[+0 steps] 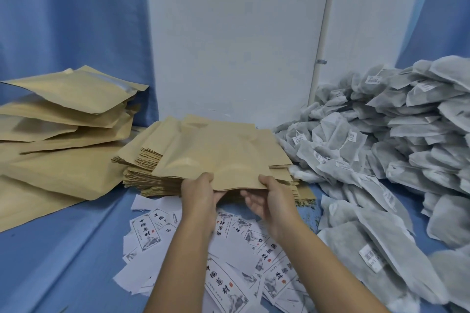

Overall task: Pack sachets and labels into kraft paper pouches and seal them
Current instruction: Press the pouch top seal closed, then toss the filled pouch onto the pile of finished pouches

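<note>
A kraft paper pouch (218, 157) lies lifted at its near edge over a stack of flat empty pouches (142, 173) in the middle. My left hand (198, 193) pinches the pouch's near edge on the left side. My right hand (272, 198) pinches the same edge on the right, thumb on top and fingers underneath. White printed labels (229, 284) are scattered on the blue cloth below my forearms. A large heap of grey-white sachets (396, 150) fills the right side.
Several filled kraft pouches (63, 114) are piled at the left. A white wall panel (236, 40) stands behind the stack, with blue curtains on both sides. Blue cloth (63, 249) covers the work surface at the lower left.
</note>
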Tool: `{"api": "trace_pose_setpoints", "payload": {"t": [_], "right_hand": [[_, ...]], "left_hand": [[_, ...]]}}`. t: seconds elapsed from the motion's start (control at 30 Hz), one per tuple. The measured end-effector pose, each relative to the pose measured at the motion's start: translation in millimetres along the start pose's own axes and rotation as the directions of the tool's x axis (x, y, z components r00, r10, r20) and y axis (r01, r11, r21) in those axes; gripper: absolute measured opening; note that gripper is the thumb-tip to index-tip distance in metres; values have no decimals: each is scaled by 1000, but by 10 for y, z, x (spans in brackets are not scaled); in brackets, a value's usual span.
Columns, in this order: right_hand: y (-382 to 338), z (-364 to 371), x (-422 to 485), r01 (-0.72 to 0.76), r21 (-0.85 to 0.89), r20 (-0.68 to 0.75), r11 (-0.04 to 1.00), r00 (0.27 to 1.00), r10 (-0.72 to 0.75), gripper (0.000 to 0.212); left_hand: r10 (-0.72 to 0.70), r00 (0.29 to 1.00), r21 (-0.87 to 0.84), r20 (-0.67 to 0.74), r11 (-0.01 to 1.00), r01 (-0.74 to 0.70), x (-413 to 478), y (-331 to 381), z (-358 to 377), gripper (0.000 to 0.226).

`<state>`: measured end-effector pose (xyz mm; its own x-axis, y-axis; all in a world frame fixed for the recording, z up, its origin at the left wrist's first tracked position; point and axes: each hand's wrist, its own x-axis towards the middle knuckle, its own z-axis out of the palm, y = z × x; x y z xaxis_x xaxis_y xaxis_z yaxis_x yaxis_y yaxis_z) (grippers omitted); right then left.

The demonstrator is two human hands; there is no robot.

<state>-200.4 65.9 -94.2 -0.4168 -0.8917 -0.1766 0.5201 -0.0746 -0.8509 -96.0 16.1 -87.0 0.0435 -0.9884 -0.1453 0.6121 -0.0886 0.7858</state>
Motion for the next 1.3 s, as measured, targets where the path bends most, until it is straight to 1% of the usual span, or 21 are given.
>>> {"api": "trace_pose_setpoints", "payload": {"t": [0.07, 0.2, 0.37, 0.47, 0.5, 0.57, 0.6, 0.67, 0.73, 0.8, 0.83, 0.87, 0.9, 0.93, 0.97, 1.0, 1.03, 1.07, 1.1, 1.2, 1.3], "right_hand": [[-24, 1, -7, -14, 46, 46, 999, 999, 12, 7], [-9, 198, 10, -46, -24, 131, 999, 990, 48, 16], [-19, 890, 164, 15, -93, 266, 996, 964, 10, 25], [-35, 1507, 326, 48, -136, 328, 990, 945, -1, 19], [-44, 1745, 396, 33, -114, 350, 993, 937, 9, 15], [-48, 2233, 542, -77, 5, 390, 997, 918, 69, 3], [-31, 2466, 615, -139, 64, 405, 988, 909, 101, 3], [79, 2847, 769, -223, 111, 417, 969, 895, 158, 7], [232, 3093, 897, -271, 109, 401, 956, 892, 207, 8], [357, 3222, 966, -295, 112, 369, 949, 899, 236, 5], [403, 3253, 994, -298, 128, 356, 946, 904, 237, 11], [435, 3278, 1009, -296, 155, 350, 942, 909, 228, 19], [467, 3320, 1030, -275, 179, 350, 945, 915, 200, 23], [485, 3327, 1047, -234, 163, 348, 959, 923, 166, 23], [523, 3340, 1085, -169, 73, 327, 983, 935, 137, 26], [566, 3353, 1110, -91, -63, 304, 994, 947, 106, 35], [610, 3361, 1139, -16, -205, 300, 979, 951, 78, 47], [651, 3362, 1170, 14, -302, 304, 953, 949, 82, 58], [684, 3362, 1201, 2, -359, 308, 933, 944, 116, 63], [795, 3340, 1273, -87, -343, 341, 935, 916, 211, 61], [917, 3298, 1288, -61, -299, 364, 952, 915, 173, 49]], "left_hand": [[22, 1000, -3, -16, 1000, -23, 26, 45, -53, 16], [60, 998, -71, -28, 996, -62, 83, 251, -154, 20], [135, 991, -148, -26, 980, -137, 361, 849, -294, 18], [193, 981, -198, -15, 961, -192, 660, 1423, -336, 26], [216, 976, -233, -10, 949, -212, 770, 1625, -344, 29], [258, 966, -293, 7, 924, -245, 992, 1975, -375, 22], [271, 962, -285, -6, 922, -262, 1107, 2103, -406, 17], [275, 958, -178, -78, 942, -285, 1358, 2265, -531, 16], [247, 960, -12, -136, 968, -251, 1579, 2334, -702, 19], [215, 964, 154, -157, 969, -192, 1747, 2348, -847, 13], [213, 963, 178, -168, 967, -183, 1820, 2345, -896, 12], [209, 963, 147, -170, 972, -185, 1885, 2346, -934, 12], [196, 967, 65, -161, 980, -188, 1949, 2350, -960, 14], [179, 973, -34, -147, 982, -186, 1971, 2358, -960, 16], [166, 977, -123, -134, 976, -182, 2006, 2377, -963, 17], [161, 979, -194, -125, 964, -183, 2041, 2402, -972, 16], [169, 978, -242, -121, 951, -194, 2084, 2434, -985, 16], [184, 975, -278, -124, 937, -212, 2119, 2474, -1006, 19], [201, 969, -300, -141, 924, -236, 2154, 2513, -1032, 24], [244, 959, -284, -147, 918, -277, 2178, 2534, -1139, 28], [278, 958, -236, -63, 929, -285, 2094, 2424, -1174, 17]]}}
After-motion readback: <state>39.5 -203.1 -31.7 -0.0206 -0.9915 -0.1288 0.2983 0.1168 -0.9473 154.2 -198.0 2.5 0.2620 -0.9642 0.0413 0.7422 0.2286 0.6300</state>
